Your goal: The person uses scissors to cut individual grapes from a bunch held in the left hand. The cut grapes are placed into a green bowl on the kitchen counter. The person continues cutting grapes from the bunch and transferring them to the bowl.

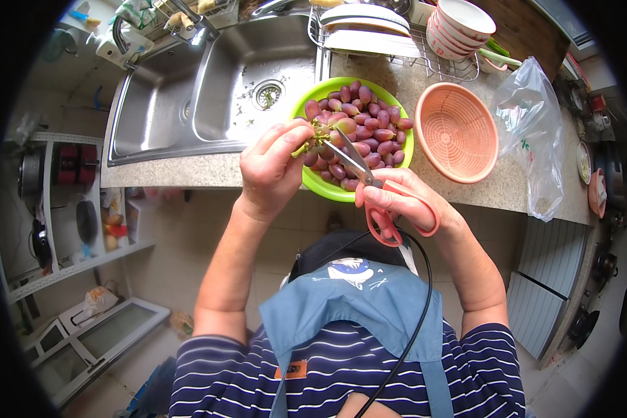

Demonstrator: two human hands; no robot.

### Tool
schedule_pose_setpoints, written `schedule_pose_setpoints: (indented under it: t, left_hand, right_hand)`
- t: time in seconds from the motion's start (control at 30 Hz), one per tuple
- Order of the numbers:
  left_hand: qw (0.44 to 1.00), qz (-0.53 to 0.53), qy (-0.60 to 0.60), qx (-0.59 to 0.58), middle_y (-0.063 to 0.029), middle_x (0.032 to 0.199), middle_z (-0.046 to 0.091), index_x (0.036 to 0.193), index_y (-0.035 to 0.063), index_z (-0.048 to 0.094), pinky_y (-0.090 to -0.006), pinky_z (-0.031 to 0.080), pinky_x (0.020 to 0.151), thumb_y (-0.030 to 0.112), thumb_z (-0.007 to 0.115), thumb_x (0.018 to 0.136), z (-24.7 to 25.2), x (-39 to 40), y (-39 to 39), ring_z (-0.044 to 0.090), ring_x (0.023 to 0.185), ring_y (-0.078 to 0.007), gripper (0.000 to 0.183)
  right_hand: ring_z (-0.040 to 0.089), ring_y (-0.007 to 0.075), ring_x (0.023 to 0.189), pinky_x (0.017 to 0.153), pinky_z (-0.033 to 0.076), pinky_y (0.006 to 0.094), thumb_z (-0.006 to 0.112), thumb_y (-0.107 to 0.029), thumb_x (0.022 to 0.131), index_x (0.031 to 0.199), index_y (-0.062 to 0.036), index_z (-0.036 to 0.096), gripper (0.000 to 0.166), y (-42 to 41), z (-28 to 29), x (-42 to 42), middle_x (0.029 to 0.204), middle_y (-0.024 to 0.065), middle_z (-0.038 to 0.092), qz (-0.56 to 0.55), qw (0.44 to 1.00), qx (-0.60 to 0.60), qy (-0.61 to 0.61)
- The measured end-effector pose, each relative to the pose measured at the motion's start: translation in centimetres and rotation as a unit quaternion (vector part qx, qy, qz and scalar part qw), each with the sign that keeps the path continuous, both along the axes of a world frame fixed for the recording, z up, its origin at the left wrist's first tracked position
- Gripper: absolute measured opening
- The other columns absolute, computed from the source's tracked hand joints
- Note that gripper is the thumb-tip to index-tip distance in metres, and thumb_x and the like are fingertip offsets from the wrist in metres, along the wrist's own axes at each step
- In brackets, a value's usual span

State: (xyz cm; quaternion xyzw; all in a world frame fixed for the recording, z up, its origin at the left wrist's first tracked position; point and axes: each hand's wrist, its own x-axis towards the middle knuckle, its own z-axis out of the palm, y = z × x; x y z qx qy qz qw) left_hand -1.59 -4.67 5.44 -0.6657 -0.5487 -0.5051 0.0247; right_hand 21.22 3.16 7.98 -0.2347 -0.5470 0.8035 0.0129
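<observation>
My left hand (278,162) pinches a green grape stem (318,133) that still bears a few grapes, over the left side of a bright green basin (330,193). Many loose red grapes (373,123) fill the basin, which sits at the counter edge beside the sink. In my right hand (410,201) is a pair of scissors (356,166) with pink handles. Its blades are parted and point up and left, the tips close to the stem and the held grapes. An orange-pink plastic colander (457,133) stands right of the basin, with no fruit in it.
A double steel sink (204,104) lies to the left, with green scraps around its drain (268,95). Behind the basin, a wire dish rack (423,60) holds plates (368,31) and stacked bowls (460,28). A clear plastic bag (535,136) hangs over the counter's front edge (501,201) at right.
</observation>
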Motion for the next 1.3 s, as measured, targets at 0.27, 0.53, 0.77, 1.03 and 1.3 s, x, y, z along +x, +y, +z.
schedule_pose_setpoints:
  t: [0.27,0.53,0.77,1.03,1.3]
  left_hand:
    - [1.000,-0.014,0.006,-0.003,-0.0131,0.092,0.068,0.093,-0.0002,0.066,-0.0346,0.057,0.070,-0.011,0.070,0.061,0.1,-0.2,-0.3,0.068,0.082,-0.0292,0.034]
    - [1.000,-0.021,0.020,0.008,-0.0122,0.092,0.068,0.092,0.0001,0.065,-0.0346,0.057,0.070,-0.012,0.069,0.062,0.4,0.0,-0.4,0.069,0.081,-0.0288,0.033]
    - [0.998,-0.031,0.057,0.013,-0.0116,0.091,0.069,0.091,0.0002,0.066,-0.0337,0.056,0.068,-0.010,0.070,0.062,0.3,-0.1,-0.6,0.069,0.081,-0.0282,0.031]
    - [1.000,-0.026,-0.005,0.013,-0.0121,0.090,0.068,0.093,-0.0004,0.066,-0.0316,0.056,0.068,-0.012,0.071,0.070,0.8,0.5,-0.8,0.068,0.077,-0.0258,0.026]
    - [1.000,-0.022,-0.018,-0.008,-0.0125,0.090,0.069,0.091,-0.0004,0.066,-0.0313,0.056,0.069,-0.012,0.071,0.070,0.5,0.4,-0.9,0.069,0.079,-0.0254,0.025]
  right_hand:
    - [0.053,0.0163,0.042,0.039,0.042,0.0271,0.053,-0.037,0.097,0.095,0.0010,0.056,0.038,0.3,0.1,0.2,0.051,0.0073,0.050,0.018,1.000,-0.007,0.002]
    - [0.055,0.0144,0.041,0.040,0.041,0.0235,0.054,-0.035,0.097,0.088,0.0006,0.055,0.037,1.1,0.1,0.6,0.054,0.0076,0.055,0.048,0.999,-0.018,-0.009]
    - [0.053,0.0139,0.039,0.038,0.040,0.0245,0.055,-0.033,0.098,0.088,-0.0004,0.054,0.034,1.4,0.9,0.9,0.051,0.0066,0.054,0.069,0.997,-0.004,-0.033]
    - [0.048,0.0078,0.046,0.043,0.039,0.0256,0.066,-0.023,0.093,0.080,-0.0046,0.056,0.024,-0.8,-0.3,0.4,0.056,0.0003,0.051,-0.005,0.977,0.210,-0.037]
    - [0.043,0.0049,0.049,0.045,0.034,0.0243,0.067,-0.018,0.092,0.083,-0.0046,0.058,0.018,-1.2,-2.6,0.2,0.057,-0.0032,0.047,-0.026,0.973,0.230,0.010]
